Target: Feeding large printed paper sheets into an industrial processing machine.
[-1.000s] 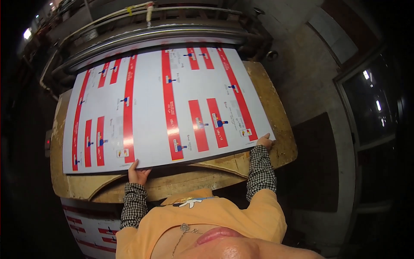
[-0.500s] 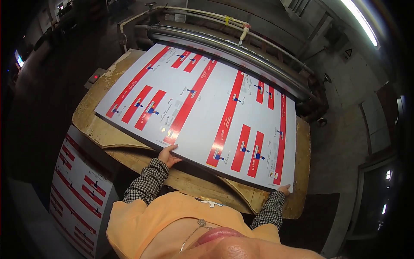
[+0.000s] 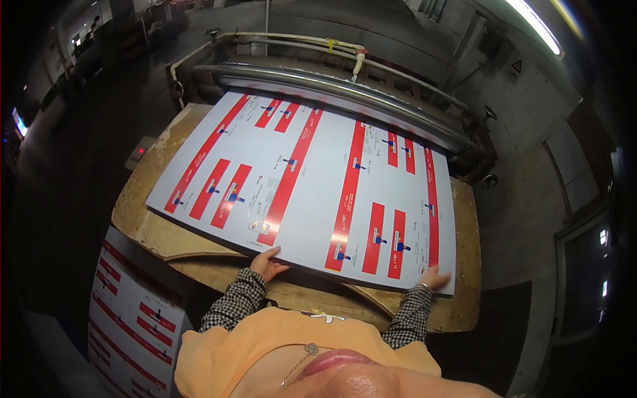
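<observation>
A wide white printed sheet (image 3: 308, 212) with red stripes and small blue figures lies on a worn wooden board. Its far edge meets the metal roller (image 3: 345, 88) of a machine. My left hand (image 3: 267, 265) is closed at the middle of the sheet's near edge, thumb above and the other fingers lower, at the edge. Close to the near right corner, my right hand (image 3: 434, 278) rests over the sheet. Its fingers are smeared by motion, so their grip is unclear.
The wooden board (image 3: 136, 212) sticks out beyond the sheet on both sides. Below left stands a stack of similar printed sheets (image 3: 126, 312). A small box with a red light (image 3: 139, 152) sits beside the board. A handwheel (image 3: 490, 181) projects at the machine's right.
My right hand has moved from the sheet's near right corner slightly inward, over its surface. My left hand stays at the near edge. The whole view has shifted a little.
</observation>
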A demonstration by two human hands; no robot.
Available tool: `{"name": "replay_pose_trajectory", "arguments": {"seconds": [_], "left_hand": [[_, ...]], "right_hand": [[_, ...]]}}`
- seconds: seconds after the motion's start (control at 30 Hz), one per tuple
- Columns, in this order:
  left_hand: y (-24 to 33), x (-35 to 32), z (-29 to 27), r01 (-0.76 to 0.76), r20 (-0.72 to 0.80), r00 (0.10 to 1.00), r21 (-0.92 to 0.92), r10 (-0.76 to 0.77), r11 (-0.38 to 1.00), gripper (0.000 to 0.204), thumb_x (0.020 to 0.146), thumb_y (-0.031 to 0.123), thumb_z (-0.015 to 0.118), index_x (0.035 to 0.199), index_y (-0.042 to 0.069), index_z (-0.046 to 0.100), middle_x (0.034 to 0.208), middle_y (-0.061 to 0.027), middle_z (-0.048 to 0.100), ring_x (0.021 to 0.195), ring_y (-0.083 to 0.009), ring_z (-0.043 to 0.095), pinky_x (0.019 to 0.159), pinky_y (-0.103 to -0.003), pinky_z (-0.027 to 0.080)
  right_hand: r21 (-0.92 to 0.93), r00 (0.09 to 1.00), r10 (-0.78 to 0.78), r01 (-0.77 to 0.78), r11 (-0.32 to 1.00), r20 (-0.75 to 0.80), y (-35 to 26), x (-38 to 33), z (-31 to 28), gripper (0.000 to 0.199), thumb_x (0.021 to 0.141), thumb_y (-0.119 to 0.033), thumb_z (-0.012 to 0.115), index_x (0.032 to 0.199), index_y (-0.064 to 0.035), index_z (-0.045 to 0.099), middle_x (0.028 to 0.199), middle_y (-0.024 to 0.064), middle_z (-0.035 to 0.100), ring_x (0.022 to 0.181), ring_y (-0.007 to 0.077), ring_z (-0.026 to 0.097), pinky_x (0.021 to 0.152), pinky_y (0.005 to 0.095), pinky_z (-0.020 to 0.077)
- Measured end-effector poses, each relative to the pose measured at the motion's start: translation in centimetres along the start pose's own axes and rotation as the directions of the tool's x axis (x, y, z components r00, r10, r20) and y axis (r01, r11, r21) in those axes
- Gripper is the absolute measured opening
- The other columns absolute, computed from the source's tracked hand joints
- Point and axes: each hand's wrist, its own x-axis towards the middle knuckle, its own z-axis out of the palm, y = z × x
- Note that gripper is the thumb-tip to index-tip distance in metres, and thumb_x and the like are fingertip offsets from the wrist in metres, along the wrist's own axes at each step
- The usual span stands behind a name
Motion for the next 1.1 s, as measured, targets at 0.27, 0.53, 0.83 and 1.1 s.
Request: {"name": "replay_pose_trajectory", "arguments": {"seconds": [0.27,0.53,0.83,1.1], "left_hand": [[-0.1,0.6,-1.2,-0.001,0.105,0.995,0.006,0.000,1.000,0.033,0.081,0.011,0.053,0.111,-0.001,0.044,0.107,-0.0176,0.053,0.097,-0.0301,0.054,0.078,-0.043,0.049],[-0.9,1.5,-4.4,0.072,0.256,0.965,-0.026,-0.063,0.997,0.035,0.074,-0.001,0.053,0.108,-0.004,0.047,0.106,-0.0180,0.054,0.100,-0.0304,0.053,0.087,-0.043,0.043],[-0.5,1.0,-1.9,0.022,0.080,0.997,-0.056,-0.017,0.998,0.034,0.083,0.014,0.046,0.113,0.000,0.045,0.110,-0.0167,0.052,0.105,-0.0331,0.048,0.091,-0.050,0.038],[-0.9,1.2,-2.5,-0.005,0.118,0.993,-0.027,0.008,1.000,0.031,0.087,0.017,0.040,0.113,0.001,0.046,0.108,-0.0161,0.053,0.102,-0.0318,0.050,0.090,-0.050,0.039]], "right_hand": [[0.711,0.013,-0.787,0.420,0.564,0.617,-16.8,-21.5,0.5,0.068,0.060,-0.025,0.074,0.116,-0.0018,0.042,0.124,0.0179,0.037,0.117,0.0305,0.035,0.097,0.0411,0.0295],[0.765,-0.522,-0.600,0.591,0.257,0.605,-18.8,-24.0,-1.4,0.063,0.063,-0.027,0.068,0.116,-0.0027,0.043,0.125,0.0194,0.039,0.119,0.0346,0.034,0.095,0.0418,0.0322],[0.808,-0.433,-0.682,0.324,0.493,0.590,-26.2,-19.4,-4.7,0.014,0.077,-0.015,0.051,0.081,-0.0020,0.054,0.076,0.0188,0.056,0.071,0.0349,0.055,0.063,0.0378,0.0438],[0.788,-0.435,-0.659,0.289,0.543,0.614,-20.9,-22.0,-3.3,0.026,0.070,-0.014,0.060,0.090,0.0017,0.059,0.105,0.0185,0.055,0.099,0.0333,0.052,0.086,0.0339,0.0423]]}}
